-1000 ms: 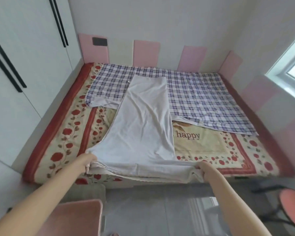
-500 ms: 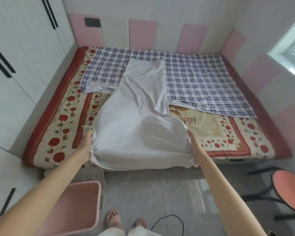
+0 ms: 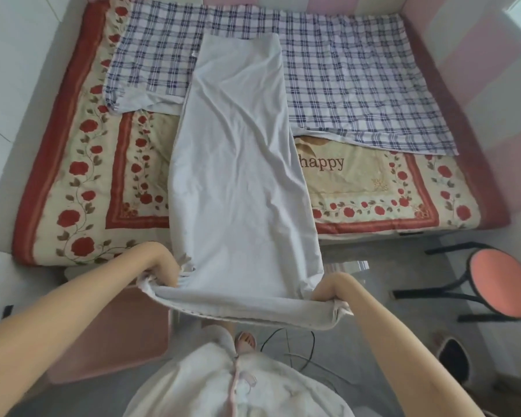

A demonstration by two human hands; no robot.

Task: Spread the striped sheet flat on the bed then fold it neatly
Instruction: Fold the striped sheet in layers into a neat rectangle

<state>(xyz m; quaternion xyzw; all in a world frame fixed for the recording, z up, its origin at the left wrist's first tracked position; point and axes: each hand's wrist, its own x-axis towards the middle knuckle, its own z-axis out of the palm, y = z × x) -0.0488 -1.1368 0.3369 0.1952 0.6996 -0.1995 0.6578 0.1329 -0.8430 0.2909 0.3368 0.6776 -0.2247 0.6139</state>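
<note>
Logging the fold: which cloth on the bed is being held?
The pale grey sheet, gripped by left hand and right hand; the checked sheet and rose-print quilt lie unheld.

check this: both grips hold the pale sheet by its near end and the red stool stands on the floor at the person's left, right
Wrong side: the head view shows the red stool on the floor at the person's right. The rest holds: the left grip and right grip both hold the pale sheet by its near end.
</note>
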